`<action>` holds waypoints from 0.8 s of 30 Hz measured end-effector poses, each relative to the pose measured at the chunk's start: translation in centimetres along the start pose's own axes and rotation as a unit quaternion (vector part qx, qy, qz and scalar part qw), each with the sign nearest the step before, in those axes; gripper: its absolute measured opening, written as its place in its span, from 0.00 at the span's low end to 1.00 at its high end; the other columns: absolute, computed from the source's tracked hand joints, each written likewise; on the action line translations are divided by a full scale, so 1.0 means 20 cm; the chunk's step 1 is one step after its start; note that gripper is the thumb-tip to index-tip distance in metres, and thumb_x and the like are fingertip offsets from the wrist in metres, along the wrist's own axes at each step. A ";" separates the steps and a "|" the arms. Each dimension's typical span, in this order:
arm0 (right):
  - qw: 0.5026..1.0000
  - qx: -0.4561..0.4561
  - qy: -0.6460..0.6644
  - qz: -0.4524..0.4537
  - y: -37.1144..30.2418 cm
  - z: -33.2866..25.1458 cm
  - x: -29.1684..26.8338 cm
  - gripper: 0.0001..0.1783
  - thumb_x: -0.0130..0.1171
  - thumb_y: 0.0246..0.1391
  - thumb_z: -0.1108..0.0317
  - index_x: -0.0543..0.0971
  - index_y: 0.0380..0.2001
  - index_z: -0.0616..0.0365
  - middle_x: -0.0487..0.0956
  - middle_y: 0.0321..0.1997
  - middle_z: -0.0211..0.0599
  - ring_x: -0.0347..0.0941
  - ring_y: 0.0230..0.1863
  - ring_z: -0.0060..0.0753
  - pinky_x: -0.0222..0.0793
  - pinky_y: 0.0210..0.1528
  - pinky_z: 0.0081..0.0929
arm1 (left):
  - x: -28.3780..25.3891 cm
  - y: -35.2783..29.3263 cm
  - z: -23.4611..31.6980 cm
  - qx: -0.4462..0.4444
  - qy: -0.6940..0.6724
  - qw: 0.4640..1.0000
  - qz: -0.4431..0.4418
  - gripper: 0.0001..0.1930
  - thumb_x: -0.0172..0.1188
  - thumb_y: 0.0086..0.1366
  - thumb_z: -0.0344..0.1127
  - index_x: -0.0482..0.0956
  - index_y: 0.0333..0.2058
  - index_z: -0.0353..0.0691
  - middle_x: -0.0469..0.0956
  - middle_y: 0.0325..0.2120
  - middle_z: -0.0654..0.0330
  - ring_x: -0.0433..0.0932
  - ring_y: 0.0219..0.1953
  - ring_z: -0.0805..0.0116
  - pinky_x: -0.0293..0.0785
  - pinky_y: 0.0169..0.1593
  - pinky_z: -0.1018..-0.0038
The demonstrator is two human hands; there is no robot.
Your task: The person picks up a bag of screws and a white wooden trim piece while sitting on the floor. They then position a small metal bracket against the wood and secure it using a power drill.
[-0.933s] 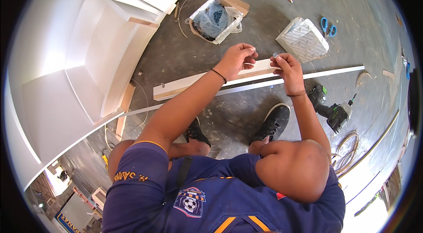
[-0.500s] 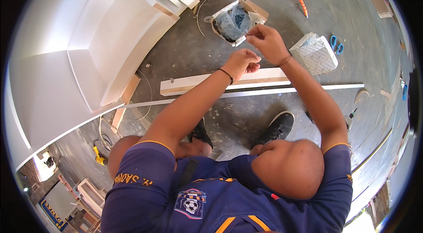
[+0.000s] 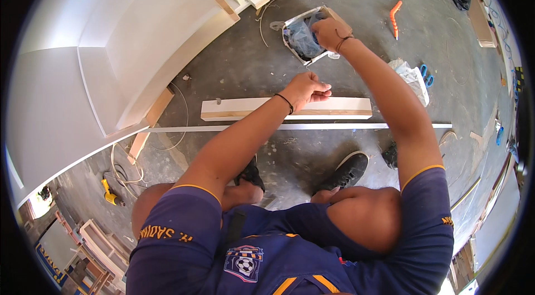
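Observation:
A pale wooden board (image 3: 340, 106) lies flat on the grey concrete floor in front of my feet. My left hand (image 3: 304, 87) hovers over its middle with the fingertips pinched together; whether something small sits between them is too fine to see. My right hand (image 3: 329, 32) is stretched further out, inside a small open cardboard box (image 3: 290, 38) lined with a bluish plastic bag. The fingers are buried in the bag, so their grip is hidden. A small peg (image 3: 218, 100) stands up near the board's left end.
A thin white strip (image 3: 223, 128) lies just nearer than the board. Large white cabinet panels (image 3: 134, 55) fill the left. An orange tool (image 3: 394, 16), a white bag (image 3: 409, 75) and blue handles (image 3: 425, 75) lie right. A yellow tool (image 3: 111, 196) and cable sit lower left.
My right hand left the board and reached out into the cardboard box. The left hand stayed over the board, fingers still pinched. The view shifted, so the board now sits lower.

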State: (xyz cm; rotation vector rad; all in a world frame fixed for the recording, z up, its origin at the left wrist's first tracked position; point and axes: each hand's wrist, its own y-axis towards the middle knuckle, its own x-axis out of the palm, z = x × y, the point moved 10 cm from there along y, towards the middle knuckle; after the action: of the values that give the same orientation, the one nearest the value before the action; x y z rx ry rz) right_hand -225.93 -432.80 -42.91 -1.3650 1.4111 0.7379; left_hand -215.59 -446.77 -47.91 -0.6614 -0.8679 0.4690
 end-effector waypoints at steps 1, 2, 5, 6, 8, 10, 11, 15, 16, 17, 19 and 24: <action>0.999 0.017 -0.032 -0.007 0.01 0.02 0.04 0.13 0.49 0.49 0.70 0.83 0.33 0.51 0.81 0.36 0.43 0.78 0.39 0.48 0.74 0.41 0.39 | -0.02 0.00 0.01 0.005 -0.001 1.000 0.006 0.12 0.62 0.56 0.23 0.64 0.29 0.40 0.75 0.32 0.53 0.79 0.37 0.60 0.79 0.45 0.64; 0.997 0.035 -0.064 -0.013 0.02 0.06 0.07 0.13 0.49 0.48 0.70 0.83 0.33 0.51 0.81 0.36 0.43 0.78 0.40 0.48 0.74 0.41 0.39 | -0.03 0.01 0.01 0.009 -0.001 1.000 0.010 0.12 0.62 0.56 0.23 0.64 0.29 0.40 0.75 0.32 0.53 0.79 0.37 0.60 0.79 0.45 0.64; 0.996 0.047 -0.066 0.035 0.02 0.03 0.07 0.13 0.49 0.48 0.70 0.83 0.32 0.51 0.81 0.36 0.44 0.79 0.40 0.48 0.75 0.42 0.40 | -0.08 0.01 0.01 0.014 -0.011 1.000 0.007 0.12 0.62 0.57 0.24 0.64 0.30 0.41 0.75 0.32 0.54 0.79 0.37 0.59 0.79 0.44 0.63; 0.996 0.054 -0.061 0.025 0.01 0.02 0.08 0.13 0.49 0.48 0.70 0.83 0.32 0.52 0.81 0.36 0.44 0.79 0.40 0.48 0.75 0.42 0.40 | -0.09 0.01 0.00 0.014 -0.016 1.000 0.003 0.12 0.61 0.57 0.25 0.65 0.30 0.41 0.75 0.32 0.54 0.79 0.37 0.59 0.79 0.44 0.63; 0.996 0.069 -0.053 0.009 0.02 0.01 0.06 0.13 0.49 0.48 0.70 0.83 0.31 0.52 0.81 0.36 0.45 0.79 0.40 0.48 0.75 0.41 0.40 | -0.14 0.02 0.00 0.011 -0.009 1.000 0.018 0.11 0.61 0.58 0.26 0.65 0.31 0.41 0.75 0.33 0.55 0.79 0.38 0.59 0.79 0.44 0.62; 0.996 0.068 -0.053 0.016 0.01 0.01 0.05 0.13 0.49 0.48 0.70 0.83 0.31 0.53 0.81 0.37 0.46 0.79 0.40 0.48 0.75 0.41 0.40 | -0.17 0.02 -0.01 0.002 0.013 0.999 0.048 0.11 0.61 0.58 0.29 0.66 0.33 0.42 0.75 0.35 0.58 0.79 0.40 0.60 0.77 0.43 0.64; 0.996 0.067 -0.052 0.020 0.00 0.01 0.04 0.13 0.49 0.48 0.70 0.83 0.31 0.53 0.81 0.37 0.46 0.79 0.40 0.49 0.75 0.41 0.40 | -0.18 0.02 -0.02 -0.002 0.024 0.998 0.057 0.10 0.61 0.58 0.29 0.67 0.34 0.42 0.75 0.35 0.58 0.79 0.40 0.61 0.77 0.42 0.65; 0.995 0.074 -0.055 0.047 -0.01 0.07 0.06 0.13 0.48 0.48 0.70 0.83 0.30 0.52 0.81 0.38 0.47 0.79 0.39 0.49 0.75 0.41 0.40 | -0.18 0.03 -0.04 -0.012 0.067 0.994 0.083 0.10 0.61 0.59 0.31 0.69 0.37 0.42 0.76 0.36 0.59 0.79 0.39 0.64 0.75 0.41 0.69; 0.995 0.080 -0.056 0.039 -0.01 0.07 0.07 0.12 0.48 0.48 0.70 0.82 0.30 0.52 0.81 0.37 0.46 0.78 0.40 0.50 0.74 0.40 0.41 | -0.19 0.03 -0.04 -0.012 0.077 0.993 0.090 0.11 0.61 0.59 0.31 0.70 0.38 0.42 0.77 0.36 0.59 0.79 0.39 0.65 0.75 0.41 0.70; 0.994 0.085 -0.057 0.030 -0.01 0.06 0.08 0.12 0.48 0.47 0.71 0.81 0.30 0.52 0.80 0.36 0.46 0.78 0.40 0.51 0.74 0.40 0.41 | -0.19 0.03 -0.05 -0.008 0.072 0.993 0.089 0.11 0.61 0.59 0.31 0.70 0.38 0.41 0.77 0.36 0.59 0.79 0.39 0.65 0.75 0.42 0.70; 0.996 0.080 -0.039 0.027 -0.01 0.04 0.07 0.11 0.48 0.48 0.71 0.81 0.31 0.52 0.80 0.36 0.46 0.77 0.41 0.50 0.73 0.40 0.42 | -0.21 0.03 -0.04 0.005 0.067 0.994 0.091 0.11 0.61 0.59 0.30 0.71 0.39 0.40 0.77 0.37 0.58 0.78 0.38 0.65 0.75 0.43 0.70; 0.993 0.081 0.013 0.090 -0.07 0.07 0.02 0.12 0.48 0.49 0.71 0.81 0.33 0.52 0.80 0.36 0.46 0.77 0.43 0.48 0.73 0.44 0.40 | -0.15 0.05 -0.01 0.043 0.027 0.997 0.061 0.12 0.59 0.60 0.28 0.71 0.42 0.36 0.77 0.37 0.57 0.77 0.41 0.66 0.75 0.46 0.70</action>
State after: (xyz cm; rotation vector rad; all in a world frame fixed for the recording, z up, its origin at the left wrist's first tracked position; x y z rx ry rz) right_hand -224.23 -431.94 -43.40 -1.1353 1.5941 0.7080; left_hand -217.17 -447.98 -50.33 -0.6462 -0.7550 0.5924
